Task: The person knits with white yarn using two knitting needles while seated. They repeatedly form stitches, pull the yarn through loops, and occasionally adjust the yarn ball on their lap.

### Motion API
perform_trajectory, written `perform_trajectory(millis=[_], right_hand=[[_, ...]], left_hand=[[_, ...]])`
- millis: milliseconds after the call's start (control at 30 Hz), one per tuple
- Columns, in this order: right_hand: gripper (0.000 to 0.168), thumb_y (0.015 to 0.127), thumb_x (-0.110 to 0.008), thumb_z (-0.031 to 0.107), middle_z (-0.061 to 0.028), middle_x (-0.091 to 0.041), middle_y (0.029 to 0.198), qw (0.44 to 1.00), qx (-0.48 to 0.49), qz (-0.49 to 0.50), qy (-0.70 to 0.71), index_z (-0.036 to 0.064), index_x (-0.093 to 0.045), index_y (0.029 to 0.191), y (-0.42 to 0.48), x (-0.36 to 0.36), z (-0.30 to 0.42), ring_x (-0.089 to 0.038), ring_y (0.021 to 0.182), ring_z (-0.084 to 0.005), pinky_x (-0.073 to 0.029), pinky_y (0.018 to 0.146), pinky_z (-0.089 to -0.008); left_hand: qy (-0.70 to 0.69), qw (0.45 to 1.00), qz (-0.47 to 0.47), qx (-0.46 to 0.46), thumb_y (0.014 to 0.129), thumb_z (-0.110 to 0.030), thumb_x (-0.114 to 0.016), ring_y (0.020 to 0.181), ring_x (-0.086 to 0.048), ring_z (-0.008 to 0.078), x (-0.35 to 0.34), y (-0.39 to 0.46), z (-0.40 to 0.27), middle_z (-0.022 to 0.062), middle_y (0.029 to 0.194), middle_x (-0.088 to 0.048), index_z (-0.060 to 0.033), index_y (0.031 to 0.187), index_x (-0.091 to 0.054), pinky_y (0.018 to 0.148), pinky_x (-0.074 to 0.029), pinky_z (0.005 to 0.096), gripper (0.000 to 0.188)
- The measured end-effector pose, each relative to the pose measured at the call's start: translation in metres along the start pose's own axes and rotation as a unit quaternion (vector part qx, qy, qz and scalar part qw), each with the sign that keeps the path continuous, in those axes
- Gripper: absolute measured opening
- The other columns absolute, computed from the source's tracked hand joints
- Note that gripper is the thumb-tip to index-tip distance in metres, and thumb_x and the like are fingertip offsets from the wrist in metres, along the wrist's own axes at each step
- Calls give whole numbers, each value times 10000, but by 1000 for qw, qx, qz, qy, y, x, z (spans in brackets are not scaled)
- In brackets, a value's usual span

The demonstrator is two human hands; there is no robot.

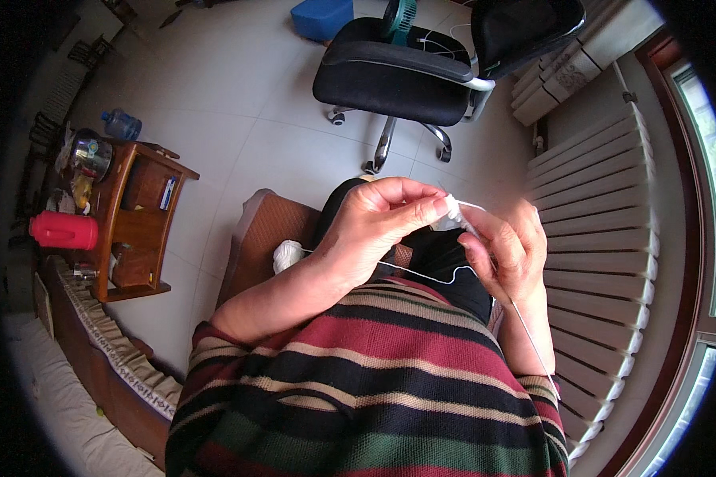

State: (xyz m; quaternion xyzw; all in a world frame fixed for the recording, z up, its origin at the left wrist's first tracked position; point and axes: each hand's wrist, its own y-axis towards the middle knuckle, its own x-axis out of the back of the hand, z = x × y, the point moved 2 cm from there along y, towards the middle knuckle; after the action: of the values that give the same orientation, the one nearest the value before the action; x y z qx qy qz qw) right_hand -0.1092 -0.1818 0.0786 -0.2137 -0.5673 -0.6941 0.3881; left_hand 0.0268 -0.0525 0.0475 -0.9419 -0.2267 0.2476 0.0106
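Observation:
My left hand (373,229) pinches a small strip of white knitting (453,206) between thumb and fingertips. My right hand (509,253) grips a long, thin knitting needle (536,350), whose rear part sticks out past the wrist along my forearm. White stitches sit near the front of the needle, between the two hands. A thin point, partly blurred, shows just beyond my left fingertips. From a ball of white yarn (286,256) on the brown woven seat to my left, a strand (420,273) passes beneath my left wrist and over my lap to my right hand.
Close on the right stands a white radiator (596,238). Ahead, a black office chair (394,89) carries a green fan (401,21) and a white cable. A wooden side table (122,220) at left holds a red thermos jug (64,230) and a metal pot (92,155).

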Motion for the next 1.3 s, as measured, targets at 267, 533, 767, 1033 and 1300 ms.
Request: perform_trajectory(millis=[267, 533, 767, 1033, 1300], right_hand=[[631, 673, -766, 466, -152, -596, 910, 960, -53, 65, 266, 4, -568, 1054, 20, -20, -11, -584, 822, -326, -461, 749, -411], [258, 750, -713, 259, -29, -554, 686, 991, -56, -42, 118, 69, -702, 924, 1, -13, -10, -533, 636, -199, -405, 615, -329], [227, 736, -710, 226, -10, -507, 643, 995, -43, -39, 87, 91, -716, 918, -4, -7, -8, -508, 591, -180, -378, 586, -325], [237, 698, -719, 193, 6, -480, 641, 999, -1, -30, 44, 103, -717, 917, 4, -5, -4, -490, 585, -165, -356, 576, -323], [267, 718, -716, 215, -9, -494, 661, 999, 3, -16, -40, 88, -688, 951, 5, -3, 2, -479, 588, -182, -348, 577, -334]], left_hand=[[64, 993, 8, -100, 869, 0, -627, 830, -531, 62, -9, 2, 10, 9, 887, -592, 11, 932, -647, 750, -430, 201, 67], [49, 995, -14, -85, 881, -2, -615, 818, -540, 59, -1, 2, 6, 10, 914, -606, -4, 945, -637, 736, -436, 191, 68], [26, 997, -21, -68, 895, -40, -610, 676, -492, 3, 2, 2, 3, 7, 955, -631, -21, 997, -634, 561, -385, 139, 106], [53, 995, -32, -83, 894, -50, -616, 635, -462, 1, 2, 1, 3, -13, 922, -615, -39, 985, -639, 530, -363, 142, 94], [-1, 998, -6, -70, 898, -25, -601, 684, -508, 18, -3, 0, 3, 9, 910, -597, -20, 971, -601, 576, -424, 162, 73]])
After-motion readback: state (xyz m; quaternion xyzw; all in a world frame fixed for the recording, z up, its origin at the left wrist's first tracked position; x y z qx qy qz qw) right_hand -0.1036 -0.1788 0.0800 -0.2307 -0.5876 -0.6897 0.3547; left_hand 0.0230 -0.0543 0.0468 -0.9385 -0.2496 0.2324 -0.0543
